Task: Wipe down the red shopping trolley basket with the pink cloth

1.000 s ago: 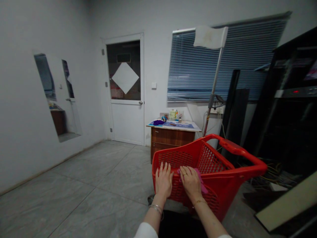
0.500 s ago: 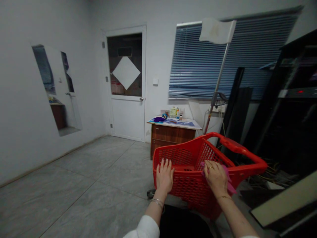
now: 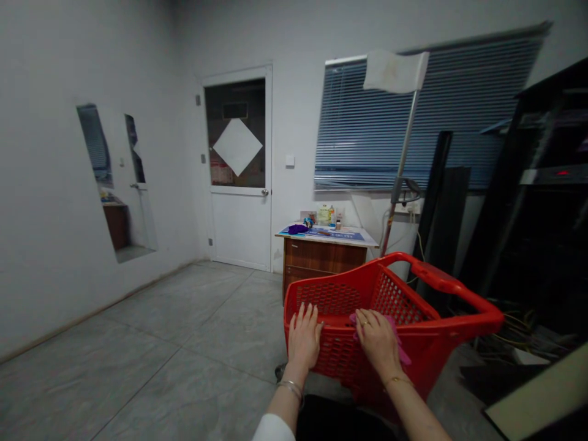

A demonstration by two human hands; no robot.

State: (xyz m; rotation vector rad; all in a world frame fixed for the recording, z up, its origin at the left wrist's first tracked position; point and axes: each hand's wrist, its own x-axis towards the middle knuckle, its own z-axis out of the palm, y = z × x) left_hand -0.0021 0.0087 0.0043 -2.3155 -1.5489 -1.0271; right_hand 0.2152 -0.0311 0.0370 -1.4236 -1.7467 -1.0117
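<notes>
A red plastic shopping cart (image 3: 432,349) with perforated basket walls stands right before me. My left hand (image 3: 304,335) rests on the near rim toward its left end, fingers stretched over the edge into the basket. Farther right along that rim, my right hand (image 3: 377,340) presses a pink cloth (image 3: 400,350) against the plastic. Its fingers curl over the cloth, which pokes out on both sides of the hand. Parts of the cloth and rim under the right palm are hidden.
Behind the cart stands a brown wooden cabinet (image 3: 324,256) with a purple cloth (image 3: 298,229) and small bottles on top. A pole with a white flag (image 3: 395,71) rises beside it. Dark racks (image 3: 542,245) and loose cables (image 3: 519,327) lie to the right, a white door (image 3: 241,229) at the back.
My right hand has slid left along the rim with the pink cloth, closer to my left hand. The left hand stays at the same spot on the rim. The view has shifted slightly.
</notes>
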